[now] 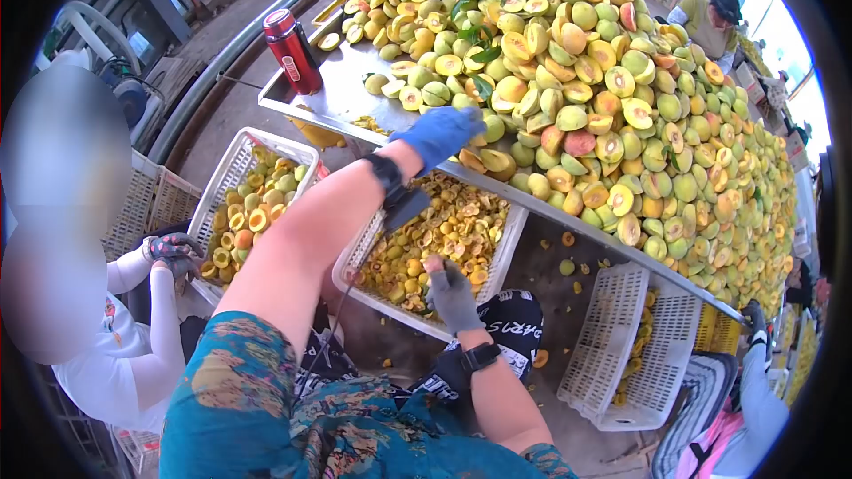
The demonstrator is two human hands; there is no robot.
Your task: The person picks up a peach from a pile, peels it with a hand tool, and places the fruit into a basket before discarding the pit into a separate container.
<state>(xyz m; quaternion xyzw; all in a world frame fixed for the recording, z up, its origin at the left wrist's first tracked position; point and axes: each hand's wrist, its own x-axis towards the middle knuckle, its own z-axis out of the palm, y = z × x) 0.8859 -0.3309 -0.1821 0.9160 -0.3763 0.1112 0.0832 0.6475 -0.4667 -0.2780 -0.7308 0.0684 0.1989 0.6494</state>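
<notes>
My left hand [437, 137], in a blue glove, reaches over the edge of the metal table [355, 111]. Its fingers stretch toward the heap of halved peaches [568, 80] and touch the fruit at the near edge. Below, my right hand [454, 295], in a grey glove with a bare thumb tip, is closed above a white crate [426, 326] of cut yellow peach pieces [426, 239]. What its fingers hold is too small to make out. Both wrists wear dark bands.
A red thermos [293, 53] stands on the table's left corner. Another white crate [244, 140] of peach halves is beside a co-worker [133, 328] at left. Stacked white crates [603, 337] stand at right, near another person [741, 417]. Peach scraps lie on the floor.
</notes>
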